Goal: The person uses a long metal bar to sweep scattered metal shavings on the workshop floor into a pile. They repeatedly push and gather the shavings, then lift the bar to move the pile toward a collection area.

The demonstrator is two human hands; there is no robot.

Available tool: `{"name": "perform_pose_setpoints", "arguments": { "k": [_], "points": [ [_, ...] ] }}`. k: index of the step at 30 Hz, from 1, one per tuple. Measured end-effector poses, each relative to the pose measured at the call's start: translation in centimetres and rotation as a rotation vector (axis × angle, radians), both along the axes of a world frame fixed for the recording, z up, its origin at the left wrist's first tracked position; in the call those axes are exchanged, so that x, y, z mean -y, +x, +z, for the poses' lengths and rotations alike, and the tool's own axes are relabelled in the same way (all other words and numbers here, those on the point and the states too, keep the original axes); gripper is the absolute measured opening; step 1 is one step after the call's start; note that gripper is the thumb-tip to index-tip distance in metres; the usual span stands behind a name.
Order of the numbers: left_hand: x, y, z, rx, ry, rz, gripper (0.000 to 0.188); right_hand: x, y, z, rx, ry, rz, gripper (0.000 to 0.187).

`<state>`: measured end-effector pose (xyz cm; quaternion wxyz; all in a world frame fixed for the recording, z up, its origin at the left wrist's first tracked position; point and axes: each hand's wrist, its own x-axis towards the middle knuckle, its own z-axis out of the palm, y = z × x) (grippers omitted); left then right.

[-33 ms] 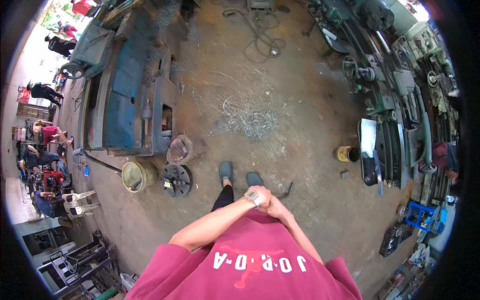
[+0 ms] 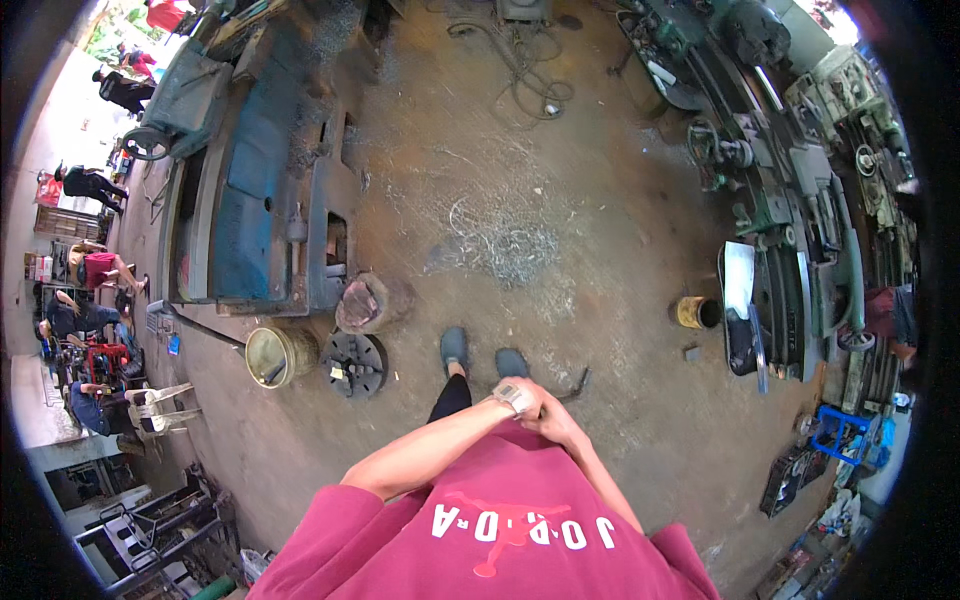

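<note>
My left hand [image 2: 522, 391], with a pale watch [image 2: 512, 398] at the wrist, is in front of my waist. Its fingers look curled and closed, partly covered by the other hand. Against it rests my right hand [image 2: 553, 420], also closed, close to the hem of my dark red shirt [image 2: 480, 500]. Whatever the fingers may hold is hidden. Beyond the hands my two feet in grey clogs [image 2: 454, 345] stand on the concrete floor. A dark bent metal rod [image 2: 578, 384] lies on the floor just to the right of my hands.
A large blue-grey machine [image 2: 240, 215] stands at left. Near it are a round block [image 2: 372, 303], a dark chuck-like disc [image 2: 354, 364] and a bucket [image 2: 278, 356]. Metal shavings [image 2: 510, 250] lie ahead. A lathe [image 2: 790, 220] and a yellowish can [image 2: 695, 312] are at right. People sit far left.
My right hand has shifted slightly down against the left, and a dark gap shows between them. The surroundings have shifted only slightly in view.
</note>
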<state>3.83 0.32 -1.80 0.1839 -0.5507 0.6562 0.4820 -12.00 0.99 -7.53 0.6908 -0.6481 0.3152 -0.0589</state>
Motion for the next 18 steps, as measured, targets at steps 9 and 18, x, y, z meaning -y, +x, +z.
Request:
{"name": "perform_pose_setpoints", "arguments": {
  "k": [9, 18],
  "points": [
    [-0.4, 4.4, -4.7, 0.02, -0.035, -0.177, 0.019, -5.5, -9.7, -17.6, -0.261, 0.973, -1.438, 0.035],
    [4.6, 2.8, -1.0, 0.112, 0.078, -0.17, 0.02, -4.3, -0.3, -26.6, 0.3, 1.455, -1.862, 0.058]
  ]
}}
